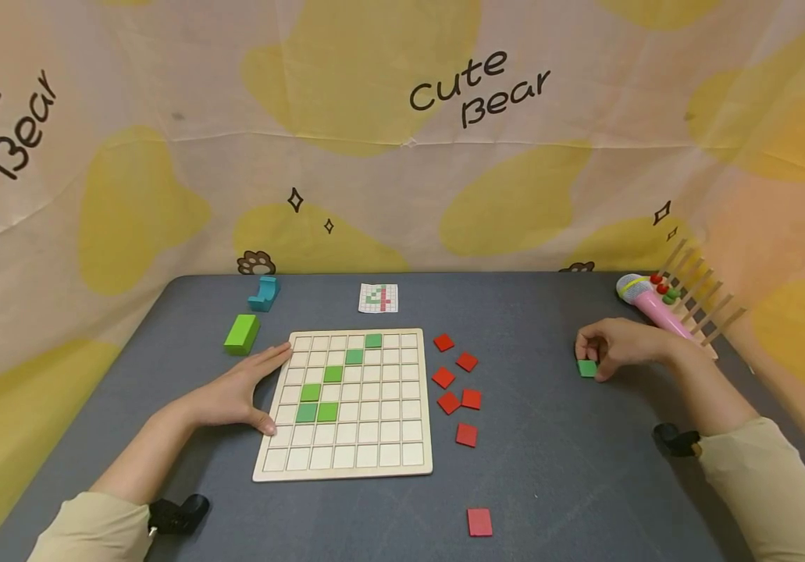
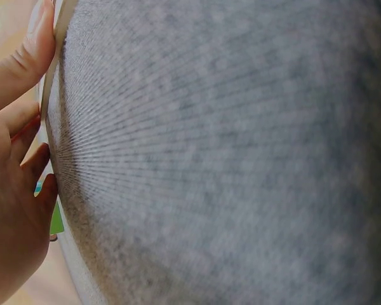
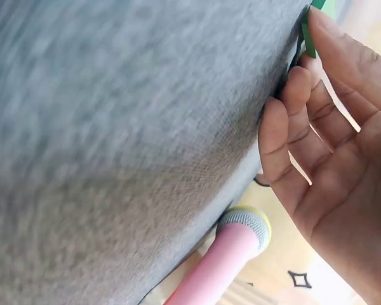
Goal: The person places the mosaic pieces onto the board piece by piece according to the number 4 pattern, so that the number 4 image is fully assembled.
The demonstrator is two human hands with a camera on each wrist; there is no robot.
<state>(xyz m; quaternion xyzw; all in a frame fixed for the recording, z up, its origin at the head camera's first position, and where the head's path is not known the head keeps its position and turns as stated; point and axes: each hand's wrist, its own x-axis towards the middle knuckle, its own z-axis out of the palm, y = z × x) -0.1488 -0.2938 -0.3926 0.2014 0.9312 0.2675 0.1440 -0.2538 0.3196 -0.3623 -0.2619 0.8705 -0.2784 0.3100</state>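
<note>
A pale wooden grid board (image 1: 374, 454) lies on the table with several green tiles (image 1: 333, 374) in its squares, forming a slanting line and a short row. My left hand (image 1: 229, 394) rests at the board's left edge, thumb and fingers spread along it; the left wrist view shows its fingers (image 2: 41, 162) against the rim. Far to the right, my right hand (image 1: 623, 349) pinches a green square tile (image 1: 587, 368) at the table surface. In the right wrist view, the green tile (image 3: 309, 38) shows by the thumb tip, partly cut off by the frame.
Several red tiles (image 1: 466, 435) lie right of the board, one pinkish-red tile (image 1: 479, 522) nearer. Behind stand a small pattern card (image 1: 378, 298), a green block (image 1: 242, 335) and a blue curved block (image 1: 264, 294). A pink toy microphone (image 1: 662, 312) lies by a pegged wooden stand (image 1: 707, 351).
</note>
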